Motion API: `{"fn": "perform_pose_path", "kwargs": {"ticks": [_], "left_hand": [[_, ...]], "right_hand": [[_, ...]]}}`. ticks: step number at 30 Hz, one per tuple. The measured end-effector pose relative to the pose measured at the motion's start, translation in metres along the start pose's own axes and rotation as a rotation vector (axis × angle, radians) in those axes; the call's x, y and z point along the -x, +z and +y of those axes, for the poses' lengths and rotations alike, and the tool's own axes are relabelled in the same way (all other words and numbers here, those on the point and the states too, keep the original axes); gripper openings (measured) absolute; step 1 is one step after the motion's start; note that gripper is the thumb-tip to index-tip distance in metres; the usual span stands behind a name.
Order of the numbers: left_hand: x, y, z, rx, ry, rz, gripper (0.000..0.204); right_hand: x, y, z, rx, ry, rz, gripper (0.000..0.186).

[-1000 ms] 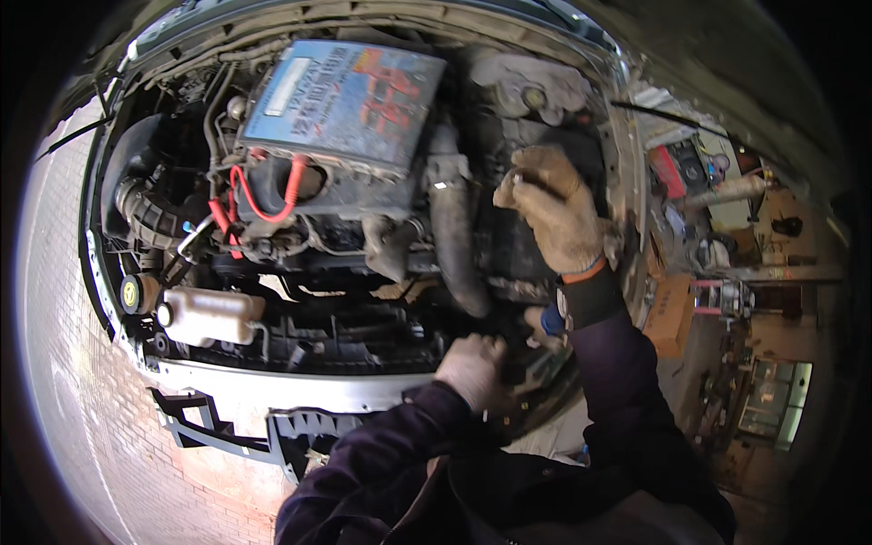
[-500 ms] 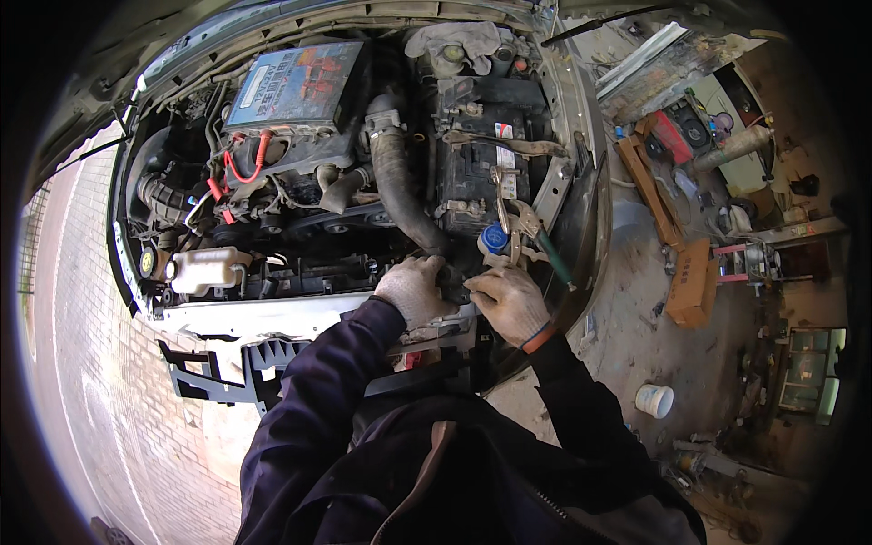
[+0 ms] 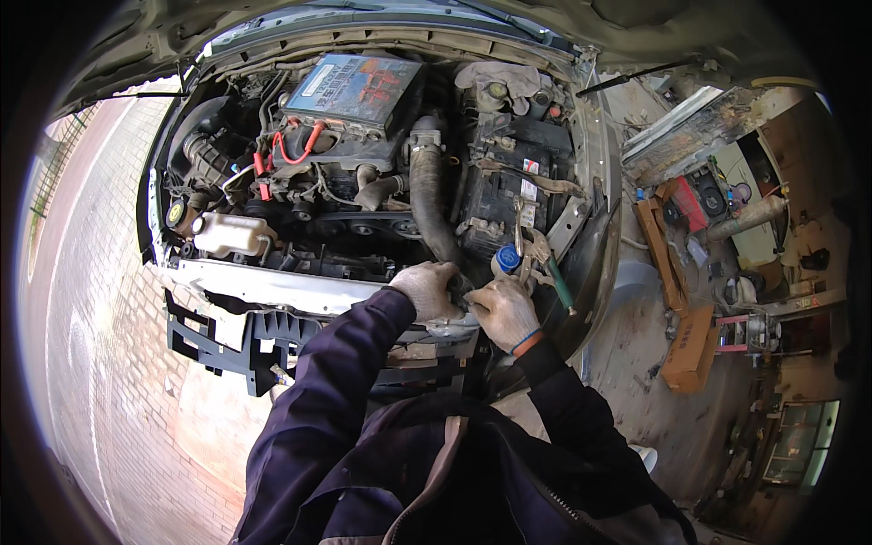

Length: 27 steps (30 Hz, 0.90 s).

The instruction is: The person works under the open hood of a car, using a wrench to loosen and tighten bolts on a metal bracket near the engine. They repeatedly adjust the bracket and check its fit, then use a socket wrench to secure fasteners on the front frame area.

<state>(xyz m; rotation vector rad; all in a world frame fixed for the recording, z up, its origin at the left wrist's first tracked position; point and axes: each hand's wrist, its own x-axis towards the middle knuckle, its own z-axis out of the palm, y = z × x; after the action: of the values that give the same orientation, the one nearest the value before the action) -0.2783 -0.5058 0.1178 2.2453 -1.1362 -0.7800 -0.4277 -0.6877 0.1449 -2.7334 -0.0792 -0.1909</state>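
Observation:
Both my hands wear pale knitted work gloves and meet at the front of an open engine bay. My left hand (image 3: 429, 291) curls its fingers beside the lower end of a thick black air hose (image 3: 429, 195); what they grip is hidden. Just to its right, my right hand (image 3: 507, 313) has thumb and fingers pinched together, on something too small to make out. Directly above that hand is a blue reservoir cap (image 3: 507, 259). Locking pliers with a green handle (image 3: 560, 286) rest beside the cap, next to a metal hand tool (image 3: 527, 218).
A blue box (image 3: 352, 94) lies on the engine, with a red cable (image 3: 295, 159) near it. The battery (image 3: 504, 186) stands right of the hose. A white coolant tank (image 3: 227, 234) sits front left. A cardboard box (image 3: 688, 350) is on the floor at right.
The view has shifted, so the engine bay appears farther right and slightly lower. My hands remain close together by the hose end, the right one slightly nearer the left.

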Motion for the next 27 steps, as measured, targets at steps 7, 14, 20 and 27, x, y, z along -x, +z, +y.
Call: {"fn": "perform_pose_path", "kwargs": {"ticks": [7,14,20,27], "left_hand": [[0.000,0.000,-0.002,0.001,0.019,0.004,0.094],[-0.002,-0.004,0.001,0.012,-0.003,-0.035,0.090],[0.002,-0.004,0.000,-0.012,0.014,-0.001,0.088],[0.004,-0.004,0.002,-0.013,-0.007,-0.009,0.077]], "right_hand": [[0.003,-0.004,-0.002,0.004,-0.071,-0.001,0.017],[0.008,-0.002,0.000,0.026,-0.083,0.024,0.014],[0.005,0.005,-0.007,0.111,-0.062,0.006,0.012],[0.002,0.005,-0.009,0.191,0.006,-0.002,0.021]]}}
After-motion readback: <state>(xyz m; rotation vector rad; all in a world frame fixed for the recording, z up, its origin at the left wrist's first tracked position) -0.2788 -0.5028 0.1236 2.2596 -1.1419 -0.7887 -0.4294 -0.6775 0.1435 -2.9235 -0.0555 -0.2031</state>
